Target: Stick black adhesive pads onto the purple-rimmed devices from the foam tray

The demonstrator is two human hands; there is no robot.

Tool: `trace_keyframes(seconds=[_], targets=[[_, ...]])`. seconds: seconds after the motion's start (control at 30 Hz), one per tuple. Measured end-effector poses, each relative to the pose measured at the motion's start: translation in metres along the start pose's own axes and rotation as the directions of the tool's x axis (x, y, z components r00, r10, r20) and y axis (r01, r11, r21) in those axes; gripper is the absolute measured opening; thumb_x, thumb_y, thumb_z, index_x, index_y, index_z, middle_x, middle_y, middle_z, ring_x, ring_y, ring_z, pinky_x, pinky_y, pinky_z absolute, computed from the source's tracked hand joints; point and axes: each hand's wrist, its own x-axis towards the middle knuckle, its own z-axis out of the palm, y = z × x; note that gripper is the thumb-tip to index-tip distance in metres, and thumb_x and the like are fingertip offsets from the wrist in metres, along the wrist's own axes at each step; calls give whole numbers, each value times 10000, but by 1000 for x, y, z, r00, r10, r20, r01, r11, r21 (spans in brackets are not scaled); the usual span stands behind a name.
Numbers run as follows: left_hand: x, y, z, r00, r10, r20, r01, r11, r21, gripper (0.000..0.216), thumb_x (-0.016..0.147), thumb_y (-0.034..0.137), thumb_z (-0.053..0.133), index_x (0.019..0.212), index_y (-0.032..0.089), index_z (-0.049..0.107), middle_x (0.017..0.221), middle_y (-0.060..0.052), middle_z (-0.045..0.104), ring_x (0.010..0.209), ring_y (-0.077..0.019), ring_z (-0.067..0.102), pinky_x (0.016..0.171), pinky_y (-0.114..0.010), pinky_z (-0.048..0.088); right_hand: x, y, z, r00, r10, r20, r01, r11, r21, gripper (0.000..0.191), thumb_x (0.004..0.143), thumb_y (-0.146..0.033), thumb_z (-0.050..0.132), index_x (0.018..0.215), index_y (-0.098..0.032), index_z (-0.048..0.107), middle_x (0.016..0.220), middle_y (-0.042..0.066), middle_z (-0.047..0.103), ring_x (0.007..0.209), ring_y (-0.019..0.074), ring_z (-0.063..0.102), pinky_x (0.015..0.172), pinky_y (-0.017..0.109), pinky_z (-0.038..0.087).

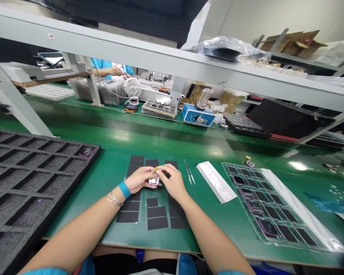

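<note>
Over the middle of the green bench, my left hand (140,179) is closed around a small watch-like case (154,179) with a pale, shiny inside and a purplish rim. My right hand (172,180) meets it from the other side, its thumb and forefinger pinched at a small yellow piece (156,169) on the case's upper edge. Whether that piece is fixed to the case cannot be made out. Beneath both hands lie rows of dark rectangular sheets (157,223), partly hidden by them. Steel tweezers (189,172) rest to the right of my right hand.
A white shallow box (216,182) holds tiny parts. Right of it, a clear tray (275,206) carries dark pieces and purple-rimmed cases. A black foam tray (65,179) fills the left. A metal shelf beam (132,46) crosses above; a co-worker's hand (114,71) shows behind.
</note>
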Motion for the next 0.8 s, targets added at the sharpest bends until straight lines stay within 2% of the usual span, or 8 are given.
trace_keyframes(seconds=[0.1, 0.17, 0.23, 0.3, 0.47, 0.63, 0.8], targets=[[2, 4, -6, 994, 24, -107, -30, 998, -48, 182, 688, 167, 689, 849, 121, 618, 743, -75, 685, 640, -179, 677, 540, -244, 542, 12, 4, 5, 990, 142, -1, -142, 987, 74, 199, 801, -250, 584, 982, -209, 656, 910, 38, 670, 804, 168, 626, 733, 302, 504], [3, 8, -12, 974, 70, -217, -95, 990, -108, 113, 707, 132, 652, 811, 126, 607, 789, -81, 699, 662, -171, 676, 583, -268, 552, 18, 6, 9, 980, 196, 27, -197, 979, 42, 160, 803, -237, 579, 941, -203, 654, 874, 27, 673, 779, 161, 624, 721, 295, 501], [5, 10, -19, 940, 109, -324, -168, 973, -161, 71, 727, 100, 613, 792, 128, 599, 807, -87, 706, 707, -167, 675, 651, -296, 557, 18, 7, 14, 978, 179, 110, -170, 982, -84, 80, 795, -187, 582, 790, -199, 660, 817, 19, 665, 770, 161, 616, 741, 298, 488], [7, 11, -24, 917, 123, -379, -207, 960, -189, 80, 736, 81, 591, 801, 127, 602, 808, -92, 710, 726, -162, 669, 691, -315, 551, 14, 8, 23, 970, 147, 195, -100, 968, -232, 120, 774, -117, 589, 711, -195, 656, 806, 24, 654, 790, 169, 606, 775, 312, 476], [12, 9, -29, 922, 114, -371, -198, 960, -197, 81, 699, 89, 644, 763, 125, 609, 801, -93, 710, 687, -152, 653, 679, -307, 532, 4, 12, 40, 972, 76, 222, 43, 871, -489, 141, 775, -61, 587, 783, -172, 673, 923, 68, 634, 916, 215, 563, 884, 364, 436], [13, 7, -29, 927, 120, -354, -198, 961, -194, 92, 674, 118, 683, 742, 126, 622, 778, -89, 708, 696, -149, 649, 675, -281, 518, 5, 13, 40, 967, 87, 241, 43, 871, -490, 145, 776, -57, 587, 806, -168, 675, 943, 67, 627, 929, 212, 556, 890, 352, 433], [13, 8, -29, 933, 109, -343, -187, 961, -202, 132, 655, 147, 714, 748, 129, 621, 785, -87, 706, 725, -158, 656, 709, -294, 514, 9, 18, 41, 967, 128, 222, -15, 893, -449, 104, 758, -89, 608, 745, -173, 669, 928, 61, 599, 933, 203, 557, 910, 361, 419]])
